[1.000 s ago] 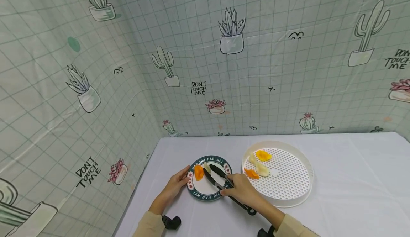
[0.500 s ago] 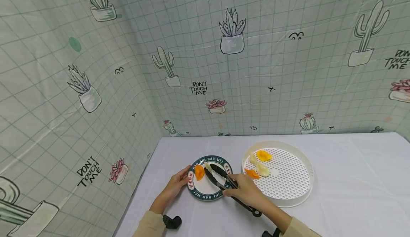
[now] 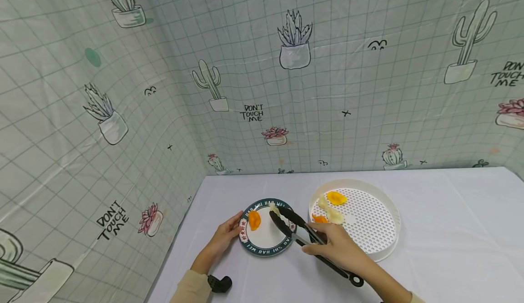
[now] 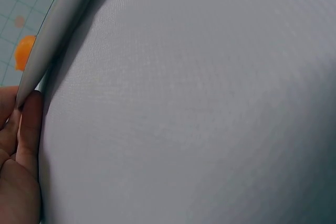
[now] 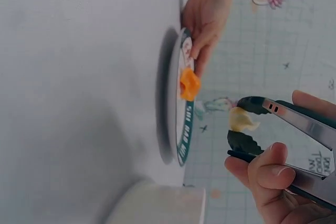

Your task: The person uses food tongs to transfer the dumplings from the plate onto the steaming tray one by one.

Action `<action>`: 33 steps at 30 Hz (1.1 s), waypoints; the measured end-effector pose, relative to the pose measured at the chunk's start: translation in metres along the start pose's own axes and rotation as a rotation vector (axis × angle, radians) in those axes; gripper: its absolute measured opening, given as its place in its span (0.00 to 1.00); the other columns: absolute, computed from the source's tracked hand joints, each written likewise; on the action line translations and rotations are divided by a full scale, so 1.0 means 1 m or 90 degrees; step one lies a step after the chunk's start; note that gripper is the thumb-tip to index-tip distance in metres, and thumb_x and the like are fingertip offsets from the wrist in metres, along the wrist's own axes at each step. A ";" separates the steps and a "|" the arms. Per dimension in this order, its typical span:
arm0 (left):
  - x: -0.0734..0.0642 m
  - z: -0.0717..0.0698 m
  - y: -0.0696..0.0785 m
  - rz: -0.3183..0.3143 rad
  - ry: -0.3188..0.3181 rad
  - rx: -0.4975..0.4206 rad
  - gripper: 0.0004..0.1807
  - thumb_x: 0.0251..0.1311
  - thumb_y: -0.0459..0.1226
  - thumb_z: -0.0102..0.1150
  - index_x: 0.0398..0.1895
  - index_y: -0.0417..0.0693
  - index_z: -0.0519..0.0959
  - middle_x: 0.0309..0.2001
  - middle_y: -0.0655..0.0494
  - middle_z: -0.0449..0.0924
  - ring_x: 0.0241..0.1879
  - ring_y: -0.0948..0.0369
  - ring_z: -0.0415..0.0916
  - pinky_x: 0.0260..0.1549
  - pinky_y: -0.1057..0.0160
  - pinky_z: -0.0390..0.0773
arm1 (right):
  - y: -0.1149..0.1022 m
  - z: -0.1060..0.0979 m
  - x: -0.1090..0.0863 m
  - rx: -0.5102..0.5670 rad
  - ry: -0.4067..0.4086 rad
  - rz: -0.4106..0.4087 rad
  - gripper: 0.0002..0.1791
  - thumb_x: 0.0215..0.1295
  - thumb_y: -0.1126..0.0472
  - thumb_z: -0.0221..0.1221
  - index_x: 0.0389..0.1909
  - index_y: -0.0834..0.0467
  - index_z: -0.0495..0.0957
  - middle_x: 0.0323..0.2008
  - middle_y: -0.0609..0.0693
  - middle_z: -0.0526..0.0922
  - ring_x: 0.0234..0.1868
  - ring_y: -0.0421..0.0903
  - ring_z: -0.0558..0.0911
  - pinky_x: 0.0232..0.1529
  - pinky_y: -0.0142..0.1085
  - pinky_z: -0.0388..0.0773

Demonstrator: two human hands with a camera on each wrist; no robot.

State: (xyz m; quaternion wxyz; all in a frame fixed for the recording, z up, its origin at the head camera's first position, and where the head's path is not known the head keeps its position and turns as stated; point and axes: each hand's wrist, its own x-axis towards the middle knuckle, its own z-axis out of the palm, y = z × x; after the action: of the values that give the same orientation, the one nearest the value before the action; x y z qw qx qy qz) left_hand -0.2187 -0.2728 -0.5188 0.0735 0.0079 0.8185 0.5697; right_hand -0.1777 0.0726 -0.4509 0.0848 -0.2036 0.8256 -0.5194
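Note:
My left hand (image 3: 224, 234) pinches the left rim of a round plate (image 3: 265, 240) with a green lettered border; in the left wrist view the thumb and a finger (image 4: 30, 124) lie on either side of the rim. An orange, petal-like piece (image 3: 254, 220) rests on the plate. My right hand (image 3: 339, 247) grips black-tipped tongs (image 3: 280, 224) over the plate's right side. Between the tong tips is a pale yellow, thin curled piece (image 5: 242, 120), held up off the plate in the right wrist view. What kind of food the pieces are, I cannot tell.
Right of the plate stands a round white tray (image 3: 370, 225) with a perforated base and raised rim. Several yellow, pale and orange pieces (image 3: 336, 198) lie at its left side. A black device (image 3: 219, 284) sits at the left wrist. Printed cloth walls (image 3: 311, 93) enclose the white table.
The right hand and tongs have moved right and upward, lifting the pale yellow piece away from beside the orange one. The left hand and plate have stayed in place.

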 end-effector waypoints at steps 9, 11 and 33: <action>0.001 0.000 0.000 0.001 0.000 0.007 0.28 0.72 0.29 0.49 0.73 0.32 0.60 0.74 0.36 0.56 0.73 0.40 0.54 0.70 0.43 0.55 | 0.006 -0.037 -0.025 -0.008 0.017 0.002 0.38 0.56 0.53 0.71 0.61 0.74 0.73 0.36 0.52 0.85 0.32 0.41 0.77 0.27 0.30 0.75; 0.000 0.000 0.001 -0.001 -0.001 0.007 0.28 0.73 0.30 0.49 0.73 0.32 0.60 0.74 0.36 0.57 0.73 0.40 0.54 0.70 0.44 0.55 | 0.009 -0.045 -0.030 -0.019 0.024 0.008 0.38 0.57 0.52 0.70 0.61 0.74 0.73 0.37 0.53 0.85 0.32 0.41 0.77 0.27 0.30 0.75; 0.000 0.000 -0.002 -0.001 0.002 0.011 0.28 0.72 0.30 0.50 0.73 0.34 0.61 0.73 0.36 0.58 0.72 0.41 0.56 0.69 0.45 0.56 | 0.051 -0.108 -0.065 -0.189 0.064 0.071 0.38 0.59 0.52 0.69 0.61 0.75 0.72 0.30 0.53 0.83 0.32 0.42 0.77 0.27 0.32 0.70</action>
State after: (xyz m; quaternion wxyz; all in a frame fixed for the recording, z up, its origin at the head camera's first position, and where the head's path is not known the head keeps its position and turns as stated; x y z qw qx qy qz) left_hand -0.2187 -0.2739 -0.5209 0.0729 0.0072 0.8234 0.5627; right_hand -0.1696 0.2084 -0.4528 0.0411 -0.1416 0.9064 -0.3958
